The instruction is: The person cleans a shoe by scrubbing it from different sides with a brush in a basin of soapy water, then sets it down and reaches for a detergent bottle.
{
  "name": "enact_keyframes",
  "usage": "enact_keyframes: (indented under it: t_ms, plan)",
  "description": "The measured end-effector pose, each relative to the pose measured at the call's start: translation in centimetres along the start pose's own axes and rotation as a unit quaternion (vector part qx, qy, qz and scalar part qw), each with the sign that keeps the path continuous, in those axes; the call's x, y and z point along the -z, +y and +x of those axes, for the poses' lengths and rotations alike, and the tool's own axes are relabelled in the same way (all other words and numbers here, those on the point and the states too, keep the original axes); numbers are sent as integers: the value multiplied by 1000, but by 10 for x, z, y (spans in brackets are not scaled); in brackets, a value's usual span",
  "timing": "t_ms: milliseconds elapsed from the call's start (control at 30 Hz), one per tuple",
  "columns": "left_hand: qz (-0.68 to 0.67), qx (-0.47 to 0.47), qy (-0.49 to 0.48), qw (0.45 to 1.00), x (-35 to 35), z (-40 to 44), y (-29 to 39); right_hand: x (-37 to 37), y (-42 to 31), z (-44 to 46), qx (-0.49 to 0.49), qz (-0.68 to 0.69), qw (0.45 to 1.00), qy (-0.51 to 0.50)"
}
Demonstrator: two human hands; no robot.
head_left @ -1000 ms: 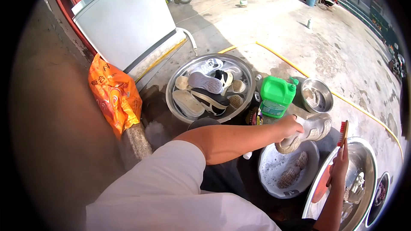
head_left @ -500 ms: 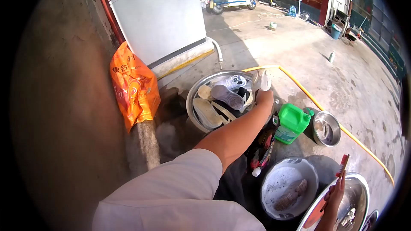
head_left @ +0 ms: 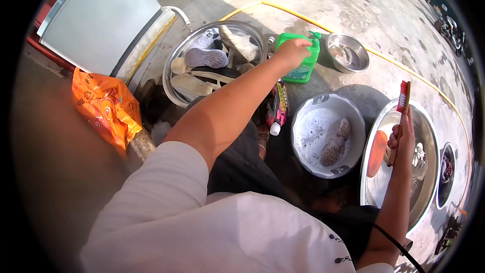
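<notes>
My left hand (head_left: 293,54) is over a green plastic jug (head_left: 302,73), its index finger stretched out and nothing seen in it; whether it touches the jug I cannot tell. In my right hand (head_left: 402,139) is a scrubbing brush (head_left: 403,98), held upright with red and white bristles, above a large metal basin (head_left: 370,197). Inside that basin are an orange ribbed board (head_left: 377,154) and a whitish item (head_left: 419,162). Several shoes, including a whitish shoe (head_left: 239,44), lie in a round metal tub (head_left: 174,93). A white basin (head_left: 308,146) contains a wet greyish item (head_left: 335,144) and suds.
A dark bottle with a white cap (head_left: 275,129) lies between my knees and the jug. Beyond are a small steel bowl (head_left: 361,63) and a yellow hose (head_left: 323,27). At left are an orange bag (head_left: 108,108) and a white appliance (head_left: 98,23). A dark basin (head_left: 445,177) sits far right.
My left hand has let go of the whitish shoe, now in the metal tub, and moved right to the green jug. The view has turned downward. My right hand still holds the brush.
</notes>
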State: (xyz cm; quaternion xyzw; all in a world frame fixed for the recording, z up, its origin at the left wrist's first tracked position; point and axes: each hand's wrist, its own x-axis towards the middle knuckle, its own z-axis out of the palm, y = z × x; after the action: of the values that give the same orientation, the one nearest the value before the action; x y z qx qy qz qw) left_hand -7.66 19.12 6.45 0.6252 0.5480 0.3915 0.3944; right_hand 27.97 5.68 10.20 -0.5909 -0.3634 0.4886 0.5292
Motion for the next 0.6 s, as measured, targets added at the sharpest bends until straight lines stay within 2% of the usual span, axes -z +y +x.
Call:
enact_keyframes:
  t_ms: [67, 100, 167, 300, 333, 433, 500, 533, 600]
  plan:
    - [66, 0, -60, 996, -7, -13, 11, 0, -4, -10, 4, 15, 999, 34]
    - [137, -49, -71, 987, -11, -16, 9, 16, 5, 1, -1, 45, 999, 23]
    - [197, -32, -120, 972, -22, -26, 20, 12, -5, -8, 10, 58, 997, 54]
    - [267, -88, -184, 942, -49, -39, 31, 42, -3, 13, -2, 148, 988, 42]
    - [287, -109, -191, 932, -54, -43, 34, 46, -1, 22, 1, 123, 990, 74]
    - [308, -92, -211, 923, -72, -53, 43, 36, -6, 18, 34, 102, 992, 72]
    - [383, -80, -297, 871, -78, -62, 57, 36, -3, 22, 41, 84, 995, 32]
    - [385, -77, -292, 872, -82, -64, 61, 36, -1, 23, 42, 85, 995, 26]
    - [461, -77, -343, 814, -90, -69, 66, 38, -1, 25, 0, 34, 999, 27]
